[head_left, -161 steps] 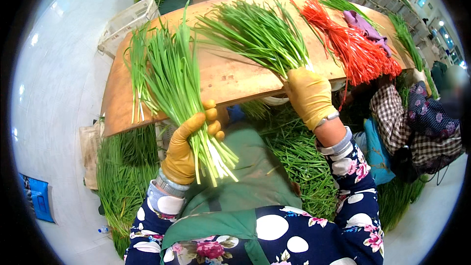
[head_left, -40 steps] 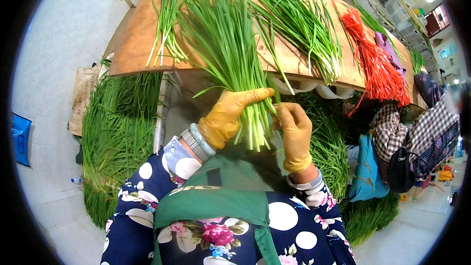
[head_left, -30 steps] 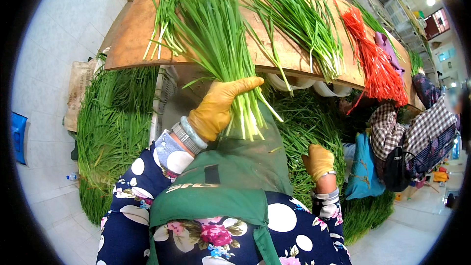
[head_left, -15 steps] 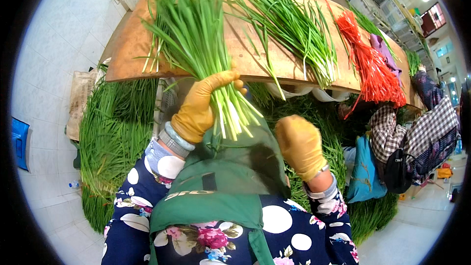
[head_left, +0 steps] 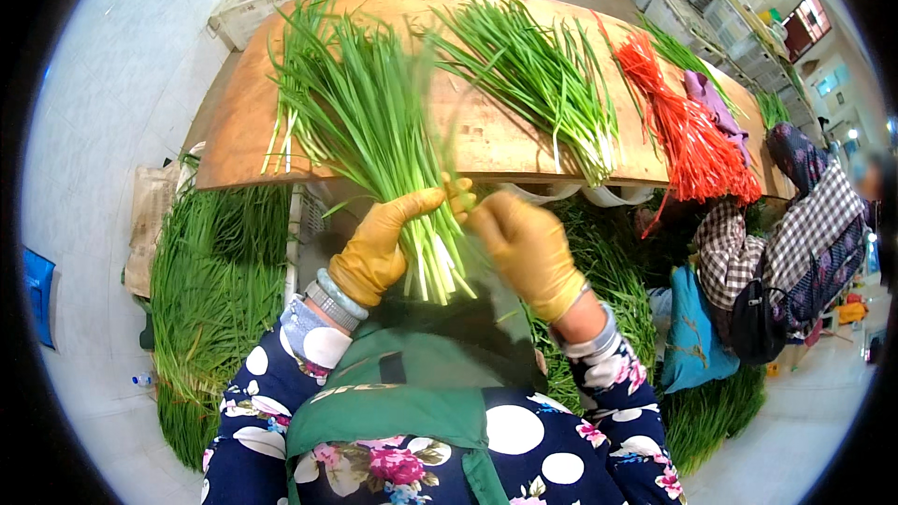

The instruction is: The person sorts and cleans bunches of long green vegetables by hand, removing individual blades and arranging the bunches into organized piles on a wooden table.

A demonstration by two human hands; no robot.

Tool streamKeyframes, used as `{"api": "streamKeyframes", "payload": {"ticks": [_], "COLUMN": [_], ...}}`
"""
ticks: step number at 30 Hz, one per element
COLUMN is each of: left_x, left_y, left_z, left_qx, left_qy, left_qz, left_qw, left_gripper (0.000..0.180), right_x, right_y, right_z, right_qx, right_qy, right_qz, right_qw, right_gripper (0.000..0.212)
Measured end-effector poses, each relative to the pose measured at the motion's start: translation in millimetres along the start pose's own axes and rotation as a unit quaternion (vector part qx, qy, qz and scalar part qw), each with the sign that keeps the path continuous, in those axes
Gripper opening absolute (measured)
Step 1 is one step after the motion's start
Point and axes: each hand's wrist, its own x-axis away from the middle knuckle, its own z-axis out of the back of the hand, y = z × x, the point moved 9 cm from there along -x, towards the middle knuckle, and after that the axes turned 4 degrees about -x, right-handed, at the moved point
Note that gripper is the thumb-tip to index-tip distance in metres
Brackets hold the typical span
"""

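A thick bunch of garlic chives (head_left: 388, 131) is wrapped in my yellow-gloved left hand (head_left: 376, 251), closed round the stems just above their pale cut ends. The green leaves fan out away from me over the wooden table's near edge. Beside the left fingers, almost touching them, is my right hand (head_left: 531, 248), also in a yellow glove. Its fingers are curled closed and smeared by motion. A thin blurred green strand shows by its fingertips, but what it grips I cannot make out.
On the wooden table (head_left: 309, 166) lie a second chive pile (head_left: 552, 84), red plastic strips (head_left: 687, 131) and a purple cloth (head_left: 718, 112). Loose chives (head_left: 220, 299) are heaped at left below it. A white crate (head_left: 276, 0) stands behind; a person in a checked garment (head_left: 814, 224) sits at right.
My right hand has moved left and up, from apart to right beside my left hand. The left hand and its bunch sit slightly lower in view, as does the table.
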Motion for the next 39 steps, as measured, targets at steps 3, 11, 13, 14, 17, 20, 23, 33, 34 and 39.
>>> {"api": "streamKeyframes", "payload": {"ticks": [3, 11, 13, 14, 17, 20, 23, 33, 34, 39], "left_x": [4.0, 16.8, 13.1, 10.4, -1.9, 0.9, 5.9, 35.6, 41.0, 60.9], "left_y": [-8.9, 6.1, 11.8, 18.6, 16.9, 1.2, 5.2, 34.1, 41.6, 71.2], "left_z": [-10.5, -34.1, -32.4, -24.8, -24.7, -21.2, -15.1, -28.9, -33.3, -40.6], "left_qx": [0.050, -0.022, 0.000, 0.054, 0.080, 0.053, 0.102, 0.072, 0.074, 0.039], "left_qy": [-0.016, -0.074, -0.064, -0.076, -0.053, -0.048, -0.056, -0.075, -0.062, -0.091], "left_qz": [0.043, -0.001, -0.017, -0.010, -0.004, 0.016, 0.035, 0.005, -0.002, -0.060], "left_qw": [0.998, 0.997, 0.998, 0.996, 0.995, 0.997, 0.993, 0.995, 0.995, 0.993], "left_gripper": [0.040, 0.025, 0.025, 0.026, 0.031, 0.040, 0.041, 0.042, 0.044, 0.054], "right_x": [19.1, 60.5, 80.2, 95.5, 135.7, 78.6, 6.2, -6.2, 10.2, 96.1], "right_y": [-10.8, -9.9, 5.3, 22.4, 107.6, 60.1, 6.7, 29.1, 24.5, 127.2], "right_z": [-15.9, 11.4, 19.7, 15.8, 25.4, 62.6, 79.1, 57.4, 52.5, -6.7], "right_qx": [-0.041, -0.046, 0.004, 0.034, 0.310, 0.278, 0.180, -0.018, -0.118, -0.033], "right_qy": [-0.003, -0.162, -0.216, -0.241, -0.287, -0.093, 0.044, 0.044, 0.035, -0.113], "right_qz": [-0.013, -0.026, -0.052, -0.061, -0.144, -0.050, -0.053, -0.033, -0.017, -0.148], "right_qw": [0.999, 0.985, 0.975, 0.968, 0.895, 0.955, 0.981, 0.998, 0.992, 0.982], "right_gripper": [0.017, 0.018, 0.018, 0.019, 0.017, 0.021, 0.028, 0.016, 0.013, 0.022]}}
